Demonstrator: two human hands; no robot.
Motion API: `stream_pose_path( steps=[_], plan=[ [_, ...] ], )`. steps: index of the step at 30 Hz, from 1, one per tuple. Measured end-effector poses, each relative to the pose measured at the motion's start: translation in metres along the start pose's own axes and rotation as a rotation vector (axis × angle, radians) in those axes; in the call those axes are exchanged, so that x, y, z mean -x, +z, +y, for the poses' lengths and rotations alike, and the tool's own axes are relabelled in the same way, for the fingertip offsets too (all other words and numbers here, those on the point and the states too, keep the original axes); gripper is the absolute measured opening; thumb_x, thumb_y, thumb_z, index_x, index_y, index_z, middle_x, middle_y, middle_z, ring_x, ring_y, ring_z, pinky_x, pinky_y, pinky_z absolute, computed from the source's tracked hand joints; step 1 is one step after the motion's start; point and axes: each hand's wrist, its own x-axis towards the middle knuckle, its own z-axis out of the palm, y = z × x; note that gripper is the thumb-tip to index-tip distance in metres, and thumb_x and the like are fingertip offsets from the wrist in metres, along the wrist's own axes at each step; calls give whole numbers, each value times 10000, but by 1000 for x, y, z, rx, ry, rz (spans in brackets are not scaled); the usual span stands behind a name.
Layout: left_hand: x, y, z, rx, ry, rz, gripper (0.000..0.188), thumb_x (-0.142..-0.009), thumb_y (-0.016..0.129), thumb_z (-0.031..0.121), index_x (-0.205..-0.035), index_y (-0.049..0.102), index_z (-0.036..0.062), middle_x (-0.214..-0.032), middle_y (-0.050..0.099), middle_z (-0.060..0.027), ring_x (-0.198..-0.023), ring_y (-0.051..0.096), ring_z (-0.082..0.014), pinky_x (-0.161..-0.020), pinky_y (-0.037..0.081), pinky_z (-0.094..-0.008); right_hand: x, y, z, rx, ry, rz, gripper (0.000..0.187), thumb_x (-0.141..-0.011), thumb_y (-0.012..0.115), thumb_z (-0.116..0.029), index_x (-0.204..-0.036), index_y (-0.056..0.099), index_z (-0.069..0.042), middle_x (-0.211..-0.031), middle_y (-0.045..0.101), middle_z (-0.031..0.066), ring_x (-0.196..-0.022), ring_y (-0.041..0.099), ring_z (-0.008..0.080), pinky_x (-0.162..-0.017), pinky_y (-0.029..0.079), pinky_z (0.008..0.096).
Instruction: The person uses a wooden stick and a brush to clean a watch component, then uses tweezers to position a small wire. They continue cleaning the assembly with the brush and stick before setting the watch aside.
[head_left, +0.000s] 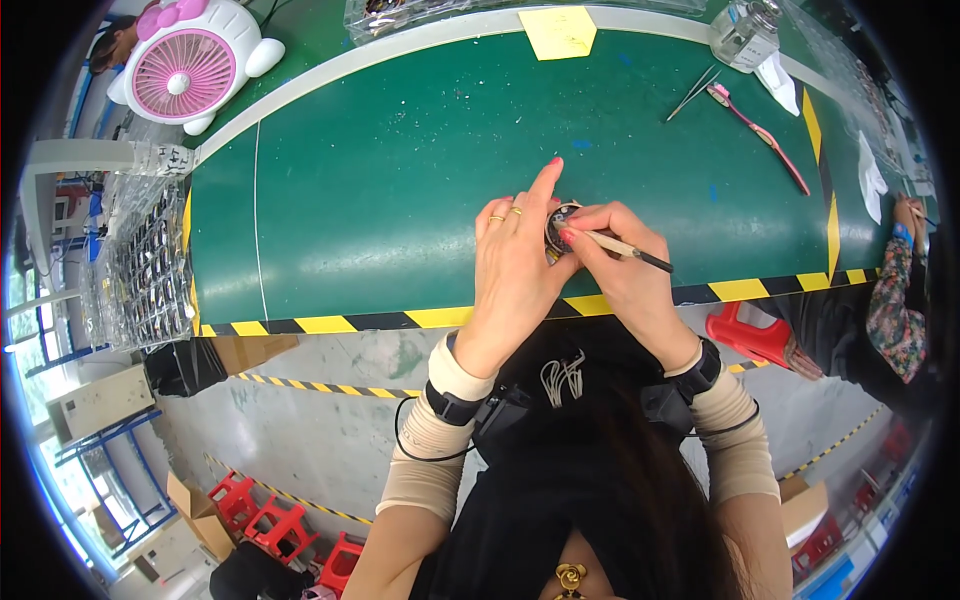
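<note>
My left hand [512,262] holds a small round part [556,228] with a dark face and a metallic rim, its index finger stretched out beyond it. Between the fingertips of my right hand [630,270] is a thin pencil-like stick [612,243], pale along its length with a black rear end. The stick's front end meets or nearly meets the round part; my fingers cover the exact spot. Both hands are close together above the front edge of the green bench top [370,200].
Tweezers [692,95], a pink toothbrush [762,138], a glass jar [745,35] and white tissue [778,84] lie at the back right. A yellow note [557,33] is at the back. Stacked clear trays [150,260] and a pink-white fan [185,75] stand left; another person's hand [908,215] is far right.
</note>
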Motion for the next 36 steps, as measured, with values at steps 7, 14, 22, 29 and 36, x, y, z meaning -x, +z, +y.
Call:
stream_pose_path(
  steps=[7,14,22,29,36],
  plan=[
    [0,2,2,-9,2,16,798,-712,773,47,-1433,432,82,-993,639,-104,-952,587,-286,-1018,365,-429,3,9,7,80,-162,129,74,-869,677,1,-915,619,0,-912,672,75,-827,643,141,-722,511,258],
    [2,3,0,-36,25,41,804,-710,770,32,-1437,431,90,-1011,665,-88,-879,559,-235,-995,372,-396,4,5,2,100,-128,69,74,-885,662,11,-944,617,5,-1001,677,84,-884,629,118,-775,514,253],
    [1,2,0,-34,24,20,818,-705,780,39,-1439,420,82,-979,641,-103,-931,588,-284,-1020,365,-435,2,5,9,77,-144,52,97,-888,669,9,-969,615,7,-1025,668,82,-898,629,115,-793,516,248],
    [-1,-19,-3,96,54,-127,833,-707,797,56,-1442,407,66,-1070,627,-120,-962,578,-289,-1024,361,-439,-1,-8,2,-214,-77,151,111,-896,673,4,-988,612,15,-1002,669,67,-880,617,111,-767,510,239],
    [16,-17,6,-135,36,104,799,-654,868,211,-1344,501,44,-1247,527,-142,-1078,504,-323,-996,360,-437,1,-41,-9,-141,30,163,114,-893,669,28,-993,615,14,-1034,668,82,-909,621,114,-812,513,237]
  ],
)
